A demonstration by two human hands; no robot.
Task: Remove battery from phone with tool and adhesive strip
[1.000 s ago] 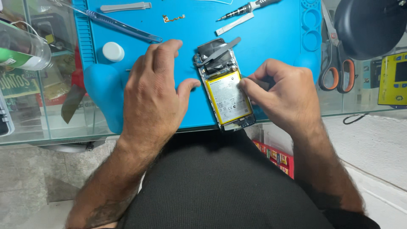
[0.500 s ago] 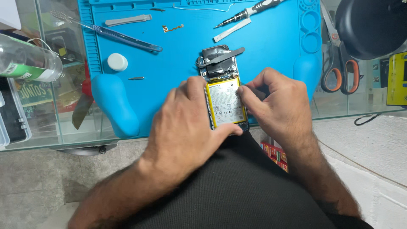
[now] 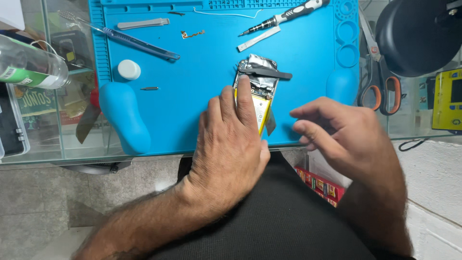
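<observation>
An opened phone (image 3: pixel 260 89) with a yellow-edged battery lies on the blue work mat (image 3: pixel 202 106), a dark flat pry tool (image 3: pixel 267 73) resting across its upper end. My left hand (image 3: pixel 231 139) lies flat over the phone's lower half, fingers pressing it to the mat. My right hand (image 3: pixel 341 139) hovers to the right of the phone with its fingers loosely curled and apart, holding nothing that I can see.
On the mat lie a precision screwdriver (image 3: pixel 284 15), a white strip (image 3: pixel 258 38), tweezers (image 3: pixel 130 41), a grey spudger (image 3: pixel 143 23), a white cap (image 3: pixel 129 70) and a small screw bit (image 3: pixel 150 88). Scissors (image 3: pixel 380 82) and a black lamp (image 3: pixel 418 33) sit right; a bottle (image 3: pixel 29 65) left.
My right hand has come off the phone and moved away to the right. My left hand has slid up over the phone's lower part.
</observation>
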